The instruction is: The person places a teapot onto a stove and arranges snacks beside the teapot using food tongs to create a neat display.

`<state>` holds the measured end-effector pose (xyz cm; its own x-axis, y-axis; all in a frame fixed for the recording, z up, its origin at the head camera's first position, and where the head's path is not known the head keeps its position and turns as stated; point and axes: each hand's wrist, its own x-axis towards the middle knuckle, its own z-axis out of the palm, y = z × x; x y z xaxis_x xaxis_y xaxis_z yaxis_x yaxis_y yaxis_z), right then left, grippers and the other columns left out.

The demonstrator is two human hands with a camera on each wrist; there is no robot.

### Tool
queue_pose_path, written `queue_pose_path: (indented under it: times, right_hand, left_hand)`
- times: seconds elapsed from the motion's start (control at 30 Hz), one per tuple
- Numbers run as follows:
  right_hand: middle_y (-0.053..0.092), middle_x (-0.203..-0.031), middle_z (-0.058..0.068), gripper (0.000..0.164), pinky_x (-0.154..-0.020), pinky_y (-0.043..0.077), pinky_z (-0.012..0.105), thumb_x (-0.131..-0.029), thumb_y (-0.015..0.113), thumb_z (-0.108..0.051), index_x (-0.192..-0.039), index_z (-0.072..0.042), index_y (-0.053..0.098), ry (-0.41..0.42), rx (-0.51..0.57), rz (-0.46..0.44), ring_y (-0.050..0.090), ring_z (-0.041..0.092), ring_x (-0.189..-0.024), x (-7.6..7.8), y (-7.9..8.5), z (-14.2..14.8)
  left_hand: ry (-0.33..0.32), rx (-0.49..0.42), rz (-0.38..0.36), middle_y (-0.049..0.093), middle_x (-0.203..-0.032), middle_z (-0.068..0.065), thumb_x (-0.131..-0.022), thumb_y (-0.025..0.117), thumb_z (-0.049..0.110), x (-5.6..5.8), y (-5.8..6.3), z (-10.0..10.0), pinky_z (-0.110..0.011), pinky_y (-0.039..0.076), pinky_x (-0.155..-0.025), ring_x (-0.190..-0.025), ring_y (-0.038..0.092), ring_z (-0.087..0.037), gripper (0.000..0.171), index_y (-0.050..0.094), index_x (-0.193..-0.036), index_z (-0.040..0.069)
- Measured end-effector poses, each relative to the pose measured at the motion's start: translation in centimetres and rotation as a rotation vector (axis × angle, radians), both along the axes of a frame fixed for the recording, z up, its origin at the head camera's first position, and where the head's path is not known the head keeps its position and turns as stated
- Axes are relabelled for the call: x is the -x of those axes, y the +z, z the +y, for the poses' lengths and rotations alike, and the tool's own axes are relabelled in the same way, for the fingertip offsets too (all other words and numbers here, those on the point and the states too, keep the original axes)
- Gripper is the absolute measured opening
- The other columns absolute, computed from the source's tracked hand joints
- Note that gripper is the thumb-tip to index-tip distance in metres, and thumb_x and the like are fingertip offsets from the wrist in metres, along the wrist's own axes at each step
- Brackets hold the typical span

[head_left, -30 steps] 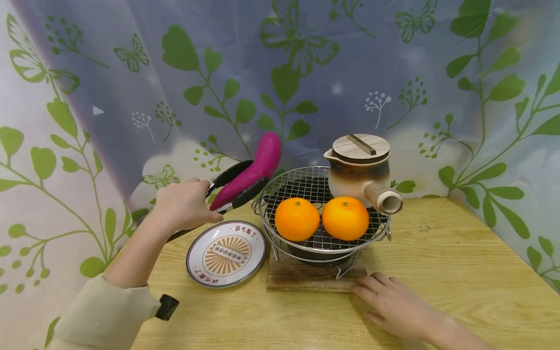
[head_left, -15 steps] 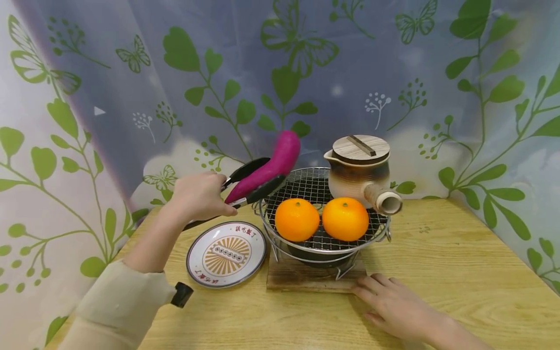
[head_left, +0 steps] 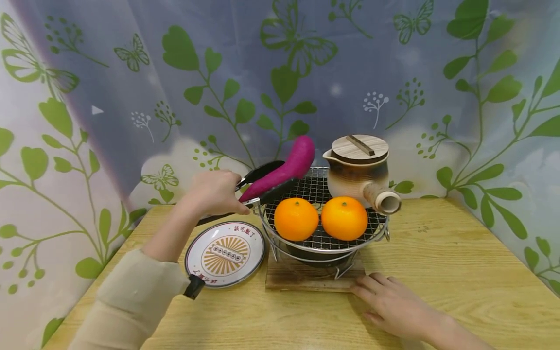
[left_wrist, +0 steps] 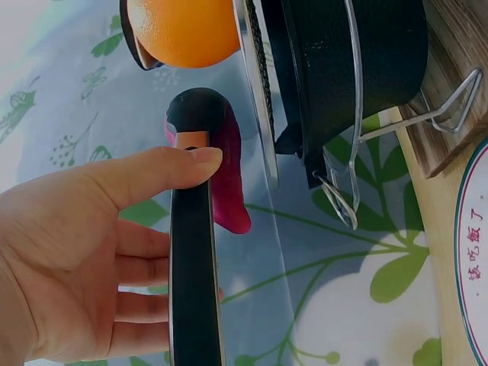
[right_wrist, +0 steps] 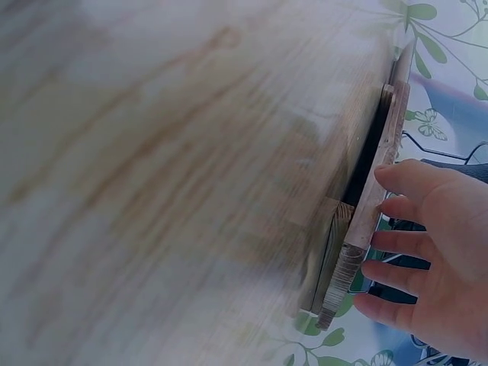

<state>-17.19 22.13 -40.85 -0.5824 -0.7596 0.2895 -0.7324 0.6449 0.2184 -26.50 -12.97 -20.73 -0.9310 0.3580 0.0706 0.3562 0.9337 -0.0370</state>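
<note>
My left hand (head_left: 216, 192) grips black and silver tongs (head_left: 276, 191), the thumb lying along one arm in the left wrist view. Between the tongs' black tips is a curved purple sweet potato (head_left: 297, 163), its thick end pointing up. It overlaps the back left of the round wire grill rack (head_left: 316, 184). Two oranges (head_left: 296, 219) sit side by side at the front of the rack. Low on the right, my right hand (head_left: 393, 304) touches the front right corner of the wooden board (head_left: 302, 280) under the stove, its fingers relaxed.
A clay side-handled pot (head_left: 339, 182) with a wooden lid stands at the rack's back right, its handle jutting toward the front. Left of the stove, a printed white plate (head_left: 194, 257) lies on the wooden table (head_left: 455, 257). A patterned curtain (head_left: 245, 43) hangs behind.
My left hand has moved right, carrying the tongs and sweet potato from above the plate's far side to over the rack's left part. My right hand stays at the board.
</note>
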Motion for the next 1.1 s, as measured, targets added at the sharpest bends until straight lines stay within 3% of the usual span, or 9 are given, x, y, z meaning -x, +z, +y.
queue_pose_path:
  times: [0.47, 0.8, 1.1]
  right_hand:
    - [0.056, -0.113, 0.005, 0.053, -0.070, 0.050, 0.040, -0.072, 0.076, -0.031, -0.119, -0.012, 0.060, 0.003, 0.005, -0.010, 0.055, 0.024, -0.095, 0.2, 0.0, 0.1]
    - [0.056, -0.112, 0.004, 0.052, -0.068, 0.050, 0.040, -0.072, 0.076, -0.032, -0.118, -0.013, 0.060, 0.023, 0.020, 0.012, 0.055, 0.024, -0.093, 0.2, -0.2, 0.3]
    - [0.056, -0.114, 0.004, 0.051, -0.072, 0.050, 0.040, -0.074, 0.075, -0.032, -0.119, -0.013, 0.060, 0.026, 0.024, 0.002, 0.055, 0.023, -0.095, 0.2, -0.2, 0.4]
  left_hand:
    - [-0.037, -0.011, -0.020, 0.059, -0.079, 0.000, -0.066, 0.076, 0.048, 0.4, 0.0, 1.3, -0.038, 0.043, -0.064, -0.078, 0.056, -0.022, 0.046, 0.061, -0.091, 0.012]
    - [-0.045, -0.023, -0.063, 0.064, -0.106, -0.004, -0.066, 0.076, 0.046, 0.6, -0.3, 1.9, -0.039, 0.047, -0.072, -0.094, 0.058, -0.026, 0.065, 0.062, -0.117, 0.008]
    - [-0.050, 0.029, -0.075, 0.058, -0.075, 0.001, -0.064, 0.076, 0.050, 1.2, -0.7, 2.5, -0.033, 0.042, -0.057, -0.072, 0.055, -0.021, 0.045, 0.062, -0.088, 0.014]
